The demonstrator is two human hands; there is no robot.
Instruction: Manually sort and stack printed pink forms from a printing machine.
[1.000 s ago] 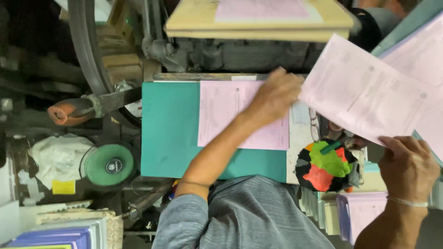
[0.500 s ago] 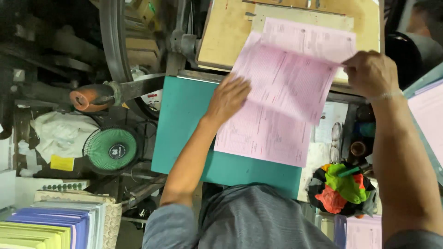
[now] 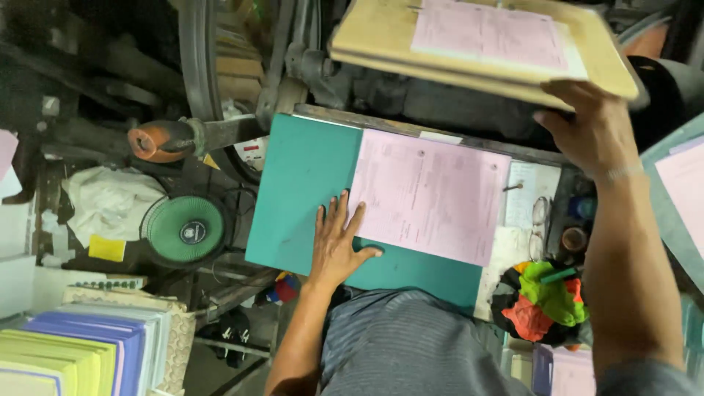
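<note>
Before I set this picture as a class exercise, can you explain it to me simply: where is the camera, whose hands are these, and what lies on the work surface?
The one view comes from a camera worn on the person's head, looking down at their own arms. The left hand lies flat on a teal board, its thumb at the edge of a pink printed sheet lying on that board. The right hand reaches up to the edge of a tan wooden board that carries another pink sheet. Neither hand grips anything. Around them: a small green fan, stacked coloured paper, colourful rags, and a dark machine wheel.
</note>
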